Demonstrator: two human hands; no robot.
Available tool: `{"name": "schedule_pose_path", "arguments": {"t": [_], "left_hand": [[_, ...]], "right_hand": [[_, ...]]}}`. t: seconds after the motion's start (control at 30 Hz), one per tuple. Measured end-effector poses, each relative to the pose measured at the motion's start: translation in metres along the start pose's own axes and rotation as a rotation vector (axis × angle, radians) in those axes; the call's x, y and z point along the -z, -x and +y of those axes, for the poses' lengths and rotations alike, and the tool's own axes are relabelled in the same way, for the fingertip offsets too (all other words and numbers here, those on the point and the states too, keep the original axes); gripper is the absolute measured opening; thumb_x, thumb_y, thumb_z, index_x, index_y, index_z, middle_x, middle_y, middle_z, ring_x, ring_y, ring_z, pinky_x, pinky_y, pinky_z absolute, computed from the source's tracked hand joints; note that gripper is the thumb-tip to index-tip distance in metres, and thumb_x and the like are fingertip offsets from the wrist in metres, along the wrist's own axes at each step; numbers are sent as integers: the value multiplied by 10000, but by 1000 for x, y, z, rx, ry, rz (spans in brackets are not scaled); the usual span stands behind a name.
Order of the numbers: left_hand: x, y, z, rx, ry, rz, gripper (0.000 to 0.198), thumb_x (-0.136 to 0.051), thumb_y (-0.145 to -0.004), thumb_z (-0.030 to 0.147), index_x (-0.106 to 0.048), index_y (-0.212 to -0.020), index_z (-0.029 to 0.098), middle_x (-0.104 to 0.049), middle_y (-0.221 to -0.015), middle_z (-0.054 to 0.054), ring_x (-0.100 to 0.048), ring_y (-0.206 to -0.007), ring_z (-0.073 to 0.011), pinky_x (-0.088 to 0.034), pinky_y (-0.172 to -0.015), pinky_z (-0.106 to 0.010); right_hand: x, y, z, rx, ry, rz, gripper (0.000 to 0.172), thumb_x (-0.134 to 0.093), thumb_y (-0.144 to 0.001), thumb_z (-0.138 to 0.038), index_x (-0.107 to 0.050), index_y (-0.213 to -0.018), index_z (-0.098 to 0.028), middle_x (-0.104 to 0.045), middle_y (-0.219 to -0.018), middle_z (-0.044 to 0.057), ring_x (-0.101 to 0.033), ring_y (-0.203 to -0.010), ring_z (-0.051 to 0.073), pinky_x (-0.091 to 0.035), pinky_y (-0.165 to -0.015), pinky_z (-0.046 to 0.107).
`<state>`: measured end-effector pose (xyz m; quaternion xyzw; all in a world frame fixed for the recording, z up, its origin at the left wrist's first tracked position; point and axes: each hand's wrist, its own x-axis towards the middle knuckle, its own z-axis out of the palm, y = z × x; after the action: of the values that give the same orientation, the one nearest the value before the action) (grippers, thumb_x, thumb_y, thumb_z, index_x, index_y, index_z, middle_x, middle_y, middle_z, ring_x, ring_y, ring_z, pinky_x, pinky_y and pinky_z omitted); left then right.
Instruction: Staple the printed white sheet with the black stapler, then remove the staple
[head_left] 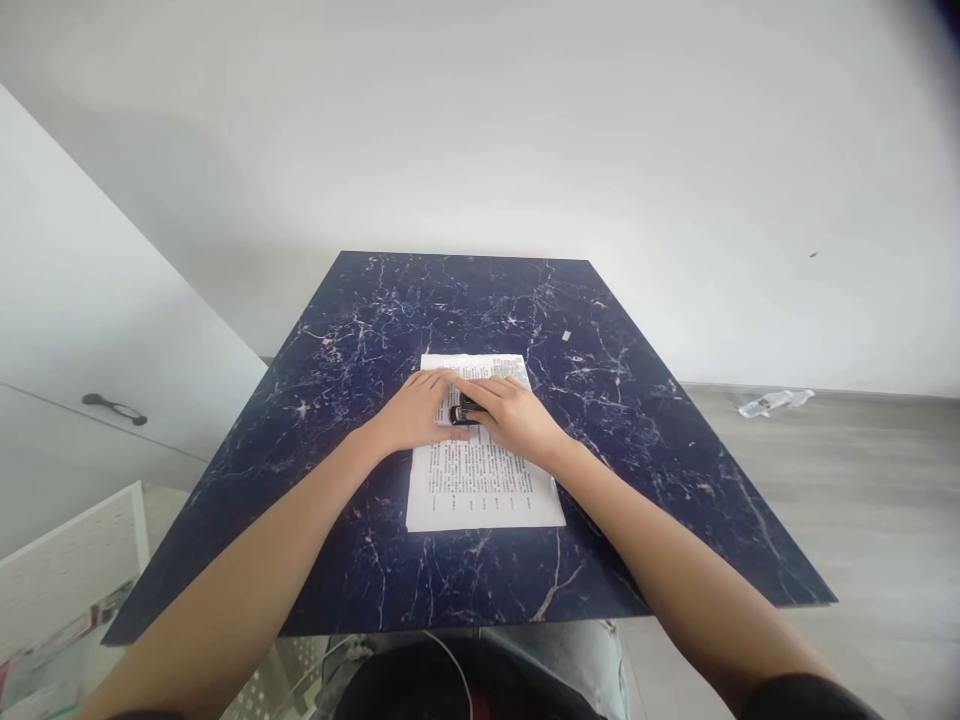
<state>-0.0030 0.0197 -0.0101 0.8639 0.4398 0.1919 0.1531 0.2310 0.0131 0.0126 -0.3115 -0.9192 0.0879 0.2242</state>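
A sheet or thin stack of printed paper (484,490) lies on the dark blue marbled table in front of me. On its upper half sits a small glossy black stapler (466,411), mostly covered by my right hand (510,412). The fingers of that hand curl over the stapler from the right. My left hand (416,410) rests on the left part of the paper, thumb stretched below the stapler and fingers extended above it. Near the stapler's top the fingertips of both hands meet. Part of the print is hidden under the hands.
The table (360,570) has a small pale scrap (566,336) beyond the paper. A white wall stands behind it. At left are a white cabinet with a dark handle (114,408) and a white-framed box (75,540). Clear plastic packaging (774,402) lies on the floor at right.
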Motion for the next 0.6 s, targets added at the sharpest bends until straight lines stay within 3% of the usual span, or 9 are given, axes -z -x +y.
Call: {"name": "schedule_pose_path", "arguments": {"t": [0.07,0.13,0.2,0.27,0.37,0.6], "left_hand": [[3,1,-4,-17,44,-5,959,-713,-730,808,-498,-1486,259,-544,-1514,-169,-470,-1416,-426,-333,-1175,-610],[6,3,-10,-27,148,16,827,-593,-842,801,-519,-1473,273,-556,-1508,-152,-479,-1415,-402,-319,-1186,-603],[9,4,-16,-29,302,120,679,-361,-983,747,-573,-1421,272,-599,-1460,-133,-525,-1376,-350,-351,-1172,-564],[10,3,-21,0,438,301,676,-200,-1040,681,-649,-1304,251,-663,-1340,-122,-599,-1262,-304,-429,-1099,-511],[8,1,-27,78,533,496,644,-207,-1062,634,-701,-1140,229,-700,-1164,-101,-654,-1054,-255,-501,-927,-430],[3,-2,-34,160,586,550,543,-302,-1069,595,-704,-1052,230,-684,-1107,-84,-633,-927,-211,-489,-799,-358]], "right_hand": [[3,1,3,-39,-107,34,616,-623,-1000,-328,-425,-1582,-305,-728,-1265,77,-683,-1106,291,-534,-971,491],[9,4,8,-99,-249,63,618,-636,-984,-468,-472,-1550,-280,-735,-1270,81,-696,-1128,290,-540,-985,475],[17,6,14,-142,-334,30,547,-571,-1002,-537,-555,-1481,-273,-731,-1292,79,-705,-1138,282,-551,-969,452],[24,7,21,-139,-314,-73,508,-602,-976,-537,-615,-1416,-284,-742,-1269,66,-722,-1094,278,-562,-930,439],[29,8,29,-139,-211,-194,557,-739,-872,-433,-619,-1399,-300,-770,-1173,50,-738,-986,269,-570,-856,421],[44,20,47,-183,-157,-248,406,-726,-869,-343,-676,-1269,-294,-782,-1046,29,-728,-880,241,-545,-750,373]]}}
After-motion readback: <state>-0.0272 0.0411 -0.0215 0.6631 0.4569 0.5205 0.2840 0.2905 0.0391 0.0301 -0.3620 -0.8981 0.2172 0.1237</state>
